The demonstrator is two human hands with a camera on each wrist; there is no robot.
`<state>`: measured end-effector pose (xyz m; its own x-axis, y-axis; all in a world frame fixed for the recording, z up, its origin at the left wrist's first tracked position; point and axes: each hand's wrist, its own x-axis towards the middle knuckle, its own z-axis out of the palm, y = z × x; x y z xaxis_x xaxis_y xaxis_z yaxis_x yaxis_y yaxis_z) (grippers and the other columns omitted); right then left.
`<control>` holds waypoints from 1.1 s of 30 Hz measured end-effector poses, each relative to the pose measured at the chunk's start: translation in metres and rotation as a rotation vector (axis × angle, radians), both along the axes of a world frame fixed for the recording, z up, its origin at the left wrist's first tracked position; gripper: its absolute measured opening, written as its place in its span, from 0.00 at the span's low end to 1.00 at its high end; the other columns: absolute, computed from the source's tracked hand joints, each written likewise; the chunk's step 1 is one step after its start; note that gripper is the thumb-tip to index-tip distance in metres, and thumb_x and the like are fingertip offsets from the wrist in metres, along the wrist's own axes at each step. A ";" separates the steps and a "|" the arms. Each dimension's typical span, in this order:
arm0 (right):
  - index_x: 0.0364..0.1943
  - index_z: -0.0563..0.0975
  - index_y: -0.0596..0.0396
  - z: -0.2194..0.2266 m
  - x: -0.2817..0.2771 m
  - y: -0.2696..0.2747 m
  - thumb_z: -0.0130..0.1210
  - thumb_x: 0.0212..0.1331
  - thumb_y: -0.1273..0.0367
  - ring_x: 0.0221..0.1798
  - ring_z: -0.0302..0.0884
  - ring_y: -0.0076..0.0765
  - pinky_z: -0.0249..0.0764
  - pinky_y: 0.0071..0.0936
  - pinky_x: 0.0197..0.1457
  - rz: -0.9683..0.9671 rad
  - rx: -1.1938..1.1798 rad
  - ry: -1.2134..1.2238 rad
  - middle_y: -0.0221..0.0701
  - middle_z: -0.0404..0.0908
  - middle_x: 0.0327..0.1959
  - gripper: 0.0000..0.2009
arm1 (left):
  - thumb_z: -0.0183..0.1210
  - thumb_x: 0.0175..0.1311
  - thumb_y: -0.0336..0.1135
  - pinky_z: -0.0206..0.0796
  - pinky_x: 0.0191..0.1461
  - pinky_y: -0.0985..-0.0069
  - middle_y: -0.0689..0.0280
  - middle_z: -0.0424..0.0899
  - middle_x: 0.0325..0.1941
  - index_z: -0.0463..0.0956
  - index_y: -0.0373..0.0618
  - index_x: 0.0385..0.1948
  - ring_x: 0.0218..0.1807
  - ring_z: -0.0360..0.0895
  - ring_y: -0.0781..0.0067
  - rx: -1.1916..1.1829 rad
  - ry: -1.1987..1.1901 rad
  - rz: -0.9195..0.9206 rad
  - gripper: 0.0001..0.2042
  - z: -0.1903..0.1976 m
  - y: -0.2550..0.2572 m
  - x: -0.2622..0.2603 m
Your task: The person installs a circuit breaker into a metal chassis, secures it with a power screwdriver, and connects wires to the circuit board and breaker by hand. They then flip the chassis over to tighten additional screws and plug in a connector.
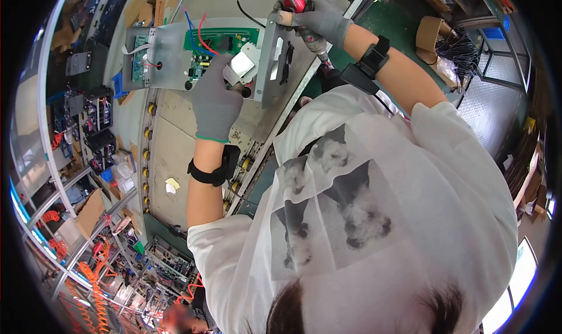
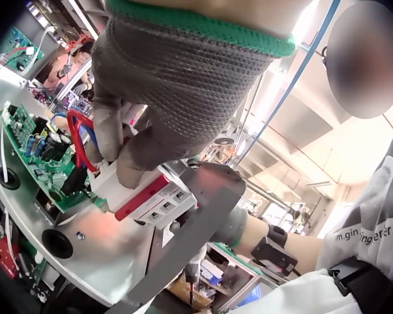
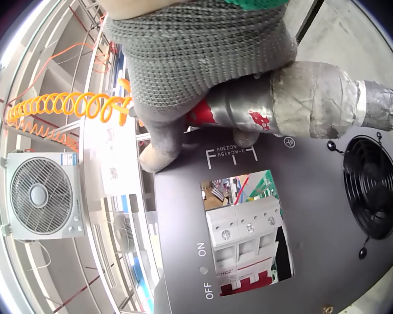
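Note:
My gloved left hand [image 1: 216, 100] reaches into an open sheet-metal enclosure. In the left wrist view its thumb and fingers pinch a white three-pole circuit breaker [image 2: 158, 204] with a red strip. Through the cutout of the grey front panel [image 3: 183, 196], the breaker [image 3: 245, 229] shows its terminals and red levers. My gloved right hand [image 1: 322, 25] grips a red and grey power screwdriver [image 3: 242, 108] with a taped body, held along the panel's outer face. The right thumb lies at the panel's edge. A green circuit board [image 1: 202, 44] with red and blue wires sits behind the breaker.
The enclosure stands on a conveyor bench [image 1: 181, 141] with yellow rollers [image 1: 146, 158] along its side. A black fan grille [image 3: 373, 186] is on the panel. A carton of black cables [image 1: 430, 38] stands to the right. Another person [image 1: 187, 317] is at lower left.

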<state>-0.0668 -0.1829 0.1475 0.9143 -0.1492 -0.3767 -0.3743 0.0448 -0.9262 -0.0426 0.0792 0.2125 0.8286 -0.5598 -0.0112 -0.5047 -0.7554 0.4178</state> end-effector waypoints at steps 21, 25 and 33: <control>0.48 0.78 0.50 -0.008 0.001 0.009 0.73 0.37 0.46 0.32 0.73 0.24 0.72 0.25 0.37 -0.060 0.062 -0.115 0.27 0.78 0.33 0.34 | 0.63 0.48 0.40 0.71 0.49 0.60 0.51 0.79 0.49 0.64 0.46 0.60 0.48 0.78 0.46 0.369 0.096 -0.292 0.33 -0.008 -0.033 0.041; 0.48 0.78 0.50 0.010 -0.007 0.006 0.73 0.39 0.50 0.28 0.71 0.21 0.68 0.23 0.31 -0.045 0.122 -0.042 0.25 0.77 0.29 0.31 | 0.67 0.41 0.33 0.70 0.53 0.65 0.54 0.77 0.52 0.70 0.43 0.55 0.52 0.76 0.52 0.293 0.158 -0.330 0.32 0.003 -0.018 0.045; 0.50 0.77 0.54 -0.003 -0.001 0.010 0.73 0.42 0.55 0.43 0.76 0.25 0.70 0.26 0.51 -0.052 0.144 -0.103 0.30 0.81 0.40 0.30 | 0.64 0.40 0.20 0.69 0.54 0.72 0.55 0.77 0.52 0.69 0.37 0.58 0.52 0.77 0.65 -0.048 0.239 -0.269 0.33 -0.008 -0.003 0.039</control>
<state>-0.0675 -0.1727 0.1446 0.9415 -0.1490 -0.3022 -0.2713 0.1966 -0.9422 -0.0041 0.0765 0.2049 0.6287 -0.7620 -0.1553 -0.5664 -0.5855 0.5799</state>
